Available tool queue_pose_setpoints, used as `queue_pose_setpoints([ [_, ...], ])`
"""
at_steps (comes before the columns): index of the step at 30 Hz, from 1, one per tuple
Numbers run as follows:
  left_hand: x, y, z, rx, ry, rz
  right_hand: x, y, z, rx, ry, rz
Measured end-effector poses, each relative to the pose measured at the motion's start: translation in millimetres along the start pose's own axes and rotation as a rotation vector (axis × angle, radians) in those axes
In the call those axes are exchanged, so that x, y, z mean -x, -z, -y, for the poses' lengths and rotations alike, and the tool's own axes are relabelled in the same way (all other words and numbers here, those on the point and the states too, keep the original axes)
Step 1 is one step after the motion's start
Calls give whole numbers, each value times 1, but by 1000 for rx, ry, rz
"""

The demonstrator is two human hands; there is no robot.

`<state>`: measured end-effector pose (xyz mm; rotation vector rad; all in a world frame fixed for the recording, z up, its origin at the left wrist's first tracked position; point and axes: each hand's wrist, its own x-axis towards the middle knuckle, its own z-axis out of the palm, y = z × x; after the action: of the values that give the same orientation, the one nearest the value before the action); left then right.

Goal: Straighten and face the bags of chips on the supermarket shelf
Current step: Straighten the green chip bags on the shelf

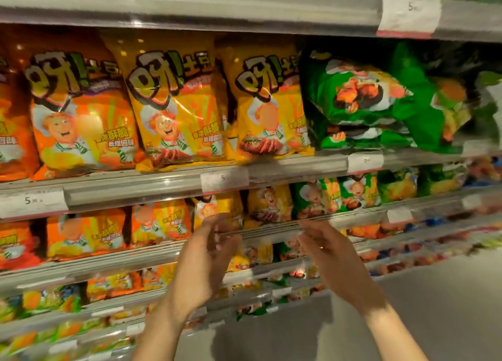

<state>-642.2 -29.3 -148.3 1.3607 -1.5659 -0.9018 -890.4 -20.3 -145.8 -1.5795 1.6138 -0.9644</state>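
Both my left hand (206, 254) and right hand (328, 252) raised, fingers loose, holding nothing; green bags (361, 102) slumped on upper shelf (285, 167), next need reaching up and standing them upright.

Motion blur smears both hands, the left hand (206, 254) and the right hand (326, 254), leaving finger positions unclear; figures on the price tags (224, 178) along the shelf edge (135, 189) are too soft to read; the orange bag (11, 121) at the shelf's left end is cut by the frame; lower shelves (81, 314) dissolve into blur
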Motion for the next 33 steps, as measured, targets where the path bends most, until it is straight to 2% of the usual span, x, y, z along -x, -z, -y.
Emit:
queue_pose_setpoints([
  [3, -5, -30, -20, -42, -21, -59, -10, 30, -18, -21, -4, 12],
  [6, -9, -66, -45, 56, 47, -74, -19, 69, -37, -9, 14, 54],
  [12, -13, -140, -85, -3, 80, -143, -42, 146, -72, -50, 37, 111],
  [21, -17, -187, -126, -3, 116, -179, -66, 190, -96, -74, 72, 129],
  [28, -34, -181, -133, 60, 21, -223, -61, 208, -77, -3, 150, 26],
  [33, -48, -173, -139, 113, -38, -283, -59, 219, -54, 139, 299, -143],
])
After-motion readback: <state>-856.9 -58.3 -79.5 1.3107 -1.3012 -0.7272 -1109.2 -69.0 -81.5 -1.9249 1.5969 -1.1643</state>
